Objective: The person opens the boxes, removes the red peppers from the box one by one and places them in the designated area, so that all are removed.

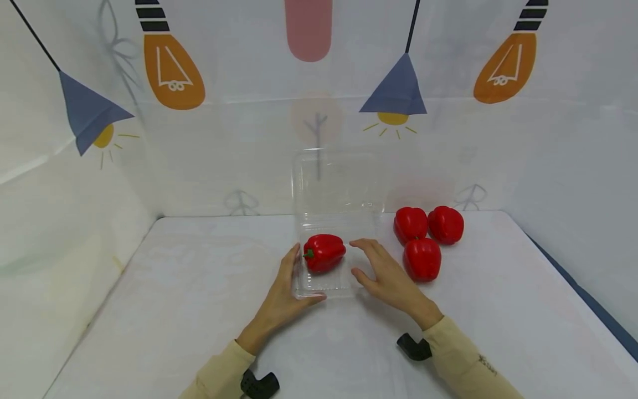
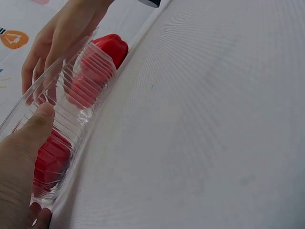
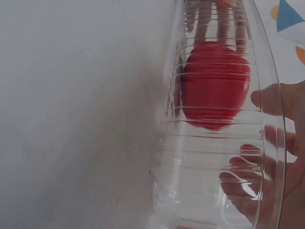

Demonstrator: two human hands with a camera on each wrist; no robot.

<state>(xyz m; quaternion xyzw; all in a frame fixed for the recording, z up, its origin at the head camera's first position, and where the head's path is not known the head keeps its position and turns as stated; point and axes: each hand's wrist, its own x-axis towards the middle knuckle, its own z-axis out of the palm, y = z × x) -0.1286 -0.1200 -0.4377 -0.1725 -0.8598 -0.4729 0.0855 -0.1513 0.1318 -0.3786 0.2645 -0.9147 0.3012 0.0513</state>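
Note:
A clear plastic clamshell box (image 1: 330, 289) stands with its lid (image 1: 344, 183) raised at the back. Inside, on the left, lies one red bell pepper (image 1: 325, 252) with a green stem, also visible through the ribbed wall as a pepper (image 3: 214, 86) in the right wrist view. My left hand (image 1: 280, 305) grips the box at its front left corner, thumb along the front rim and fingers against the left side. Over the box's right part hovers my right hand (image 1: 394, 281), fingers spread and bent a little, holding nothing and apart from the pepper.
Three more red bell peppers (image 1: 422, 259) are grouped on the white table (image 1: 209, 266) to the right of the box, beyond my right forearm. A white printed sheet (image 1: 239, 138) rises along the table's back edge, close behind the lid.

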